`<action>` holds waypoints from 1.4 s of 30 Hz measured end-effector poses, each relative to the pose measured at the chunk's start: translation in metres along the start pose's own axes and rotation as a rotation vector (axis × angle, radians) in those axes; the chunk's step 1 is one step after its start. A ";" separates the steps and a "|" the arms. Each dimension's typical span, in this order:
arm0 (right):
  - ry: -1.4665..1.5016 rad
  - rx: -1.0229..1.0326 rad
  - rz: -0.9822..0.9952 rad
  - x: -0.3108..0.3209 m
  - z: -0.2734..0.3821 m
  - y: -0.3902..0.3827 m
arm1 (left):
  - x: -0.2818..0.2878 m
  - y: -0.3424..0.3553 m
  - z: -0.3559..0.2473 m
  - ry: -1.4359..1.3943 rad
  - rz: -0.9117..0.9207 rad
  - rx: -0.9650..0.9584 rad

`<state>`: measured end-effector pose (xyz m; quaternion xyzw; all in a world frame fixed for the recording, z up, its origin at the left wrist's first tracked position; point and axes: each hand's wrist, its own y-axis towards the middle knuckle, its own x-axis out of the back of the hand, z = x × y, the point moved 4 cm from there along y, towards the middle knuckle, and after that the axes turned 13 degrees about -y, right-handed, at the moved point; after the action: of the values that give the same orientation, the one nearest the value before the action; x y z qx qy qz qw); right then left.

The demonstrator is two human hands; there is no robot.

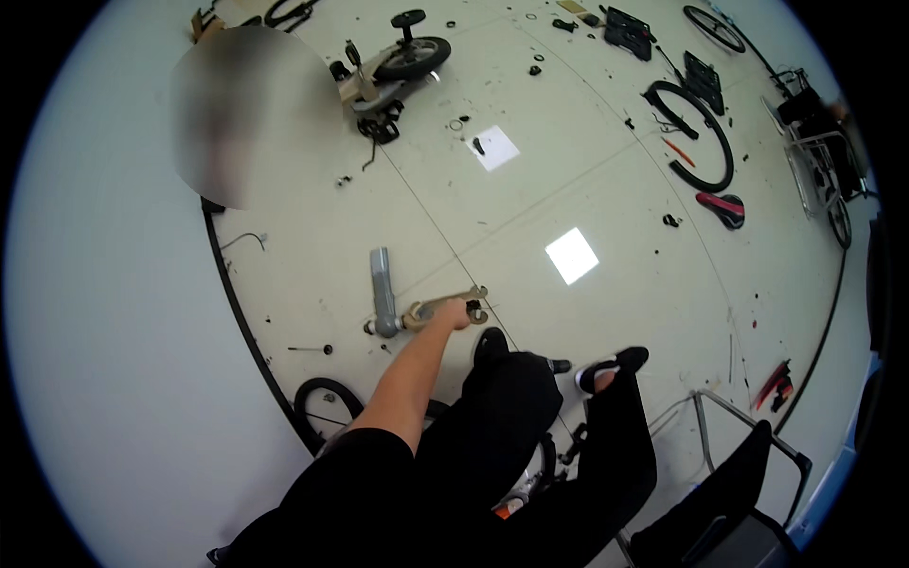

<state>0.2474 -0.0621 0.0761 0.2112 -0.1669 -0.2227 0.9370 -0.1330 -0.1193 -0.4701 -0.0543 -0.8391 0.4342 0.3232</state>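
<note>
My left hand [455, 313] reaches down to the floor, its fingers closed round the forked end of a small bike frame part [383, 284]. That part has a thick grey tube joined to two beige arms with open-slotted ends. Something small and black [473, 306] shows between the slotted ends, beside my fingers. My right hand is not in view. A thin rod with a black end [312, 349] lies left of the frame part. Close to my left forearm is a black bike wheel [327, 402], partly hidden by my arm.
A partly dismantled small bike [393, 80] lies ahead. To the far right are a curved black tyre [724, 142], a red and black saddle [722, 209] and black tool cases [629, 33]. A metal-framed chair [703, 426] stands at right. Small parts dot the floor; a blurred area covers the upper left.
</note>
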 end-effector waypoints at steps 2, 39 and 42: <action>0.038 0.013 0.043 -0.007 0.008 -0.008 | -0.011 0.006 0.056 -0.046 -0.180 -0.112; 0.880 0.421 0.315 0.354 1.067 0.289 | 0.676 -0.982 -0.552 0.358 -0.136 -0.335; 0.906 0.549 0.286 0.390 1.125 0.266 | 0.667 -1.040 -0.572 0.306 -0.065 -0.521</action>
<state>0.2116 -0.3974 1.2482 0.4981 0.1744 0.0717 0.8464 -0.1219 -0.1164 0.8915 -0.1735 -0.8652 0.1803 0.4346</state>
